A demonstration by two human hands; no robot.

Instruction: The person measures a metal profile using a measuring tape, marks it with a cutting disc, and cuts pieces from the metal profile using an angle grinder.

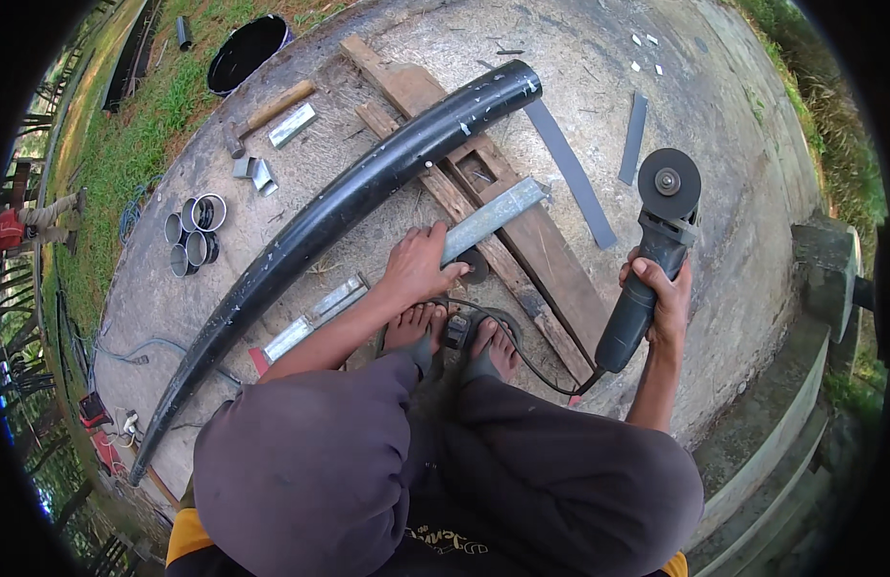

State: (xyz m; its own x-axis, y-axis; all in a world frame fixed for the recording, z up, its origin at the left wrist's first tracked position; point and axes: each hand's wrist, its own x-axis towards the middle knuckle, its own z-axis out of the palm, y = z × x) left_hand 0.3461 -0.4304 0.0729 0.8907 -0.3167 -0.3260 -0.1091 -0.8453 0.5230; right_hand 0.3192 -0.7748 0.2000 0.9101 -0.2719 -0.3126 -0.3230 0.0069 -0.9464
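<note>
My left hand [421, 264] grips the near end of a galvanized metal piece [493, 213] that lies slanting across wooden boards [536, 279]. A dark disc [476, 271] shows beside that hand, partly hidden. My right hand [661, 298] holds a black angle grinder [627, 322] upright at the right, its cutting disc [668, 178] at the top and facing up. A long, tapering black metal tube [329, 216] lies diagonally over the ground, its wide end on the boards. My bare feet in sandals are just below my left hand.
Concrete slab [733, 115] holds grey strips [565, 168], a hammer [272, 106], metal offcuts [291, 125], several short ring pieces [209, 212] and cables [166, 346]. A black bucket [248, 53] stands on grass. A concrete structure [825, 279] borders the right; another person's legs [50, 216] show far left.
</note>
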